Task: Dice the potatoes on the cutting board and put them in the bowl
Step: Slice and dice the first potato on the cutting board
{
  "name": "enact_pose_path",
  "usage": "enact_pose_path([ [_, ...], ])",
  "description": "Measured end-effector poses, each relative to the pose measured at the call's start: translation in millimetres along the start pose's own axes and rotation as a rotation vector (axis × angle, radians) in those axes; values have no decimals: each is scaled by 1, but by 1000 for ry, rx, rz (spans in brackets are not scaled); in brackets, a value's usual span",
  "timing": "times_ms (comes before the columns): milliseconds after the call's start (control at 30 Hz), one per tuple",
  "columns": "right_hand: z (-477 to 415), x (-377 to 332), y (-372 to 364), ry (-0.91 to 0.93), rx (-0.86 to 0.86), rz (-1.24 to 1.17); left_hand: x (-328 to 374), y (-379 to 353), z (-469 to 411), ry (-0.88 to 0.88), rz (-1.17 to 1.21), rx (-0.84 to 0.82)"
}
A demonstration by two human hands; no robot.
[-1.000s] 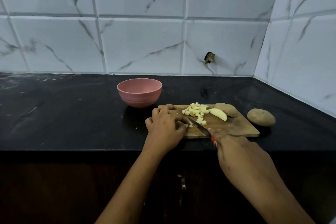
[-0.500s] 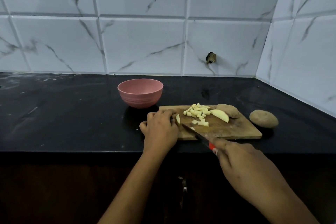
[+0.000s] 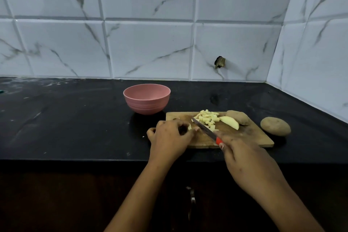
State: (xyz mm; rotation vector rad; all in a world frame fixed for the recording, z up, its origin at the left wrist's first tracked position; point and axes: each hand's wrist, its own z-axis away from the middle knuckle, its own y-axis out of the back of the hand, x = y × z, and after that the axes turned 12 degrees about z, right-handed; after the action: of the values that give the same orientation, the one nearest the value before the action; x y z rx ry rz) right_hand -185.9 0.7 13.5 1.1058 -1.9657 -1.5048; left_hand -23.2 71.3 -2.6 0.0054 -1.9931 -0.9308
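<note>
Pale potato dice; left grip seemingly pinches 1 slice, right grip clasps knife.

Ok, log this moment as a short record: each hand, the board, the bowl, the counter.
left hand: pinches small pale potato piece on the wooden cutting board
right hand: grips the red-handled knife, blade slanting across the board
board: pile of pale potato dice, cut wedge, brown-skinned chunk
round pink bowl: beyond the board's left corner, no dice visible inside
black counter: whole brown potato right of the board
</note>
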Motion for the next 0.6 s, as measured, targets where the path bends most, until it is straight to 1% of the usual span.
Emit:
enact_pose_path([
  [100, -8, -1, -6, -8, 10, -1, 0, -2, 2, -30, -52, 60],
  [167, -13, -1, -11, -8, 12, -17, -1, -2, 1, -9, -40, 77],
  [400, -23, 6, -21, 27, 31, -85, -3, -1, -2, -7, 15, 51],
  [600, -22, 6, -22, 62, 41, -76, -4, 0, -3, -3, 36, 33],
])
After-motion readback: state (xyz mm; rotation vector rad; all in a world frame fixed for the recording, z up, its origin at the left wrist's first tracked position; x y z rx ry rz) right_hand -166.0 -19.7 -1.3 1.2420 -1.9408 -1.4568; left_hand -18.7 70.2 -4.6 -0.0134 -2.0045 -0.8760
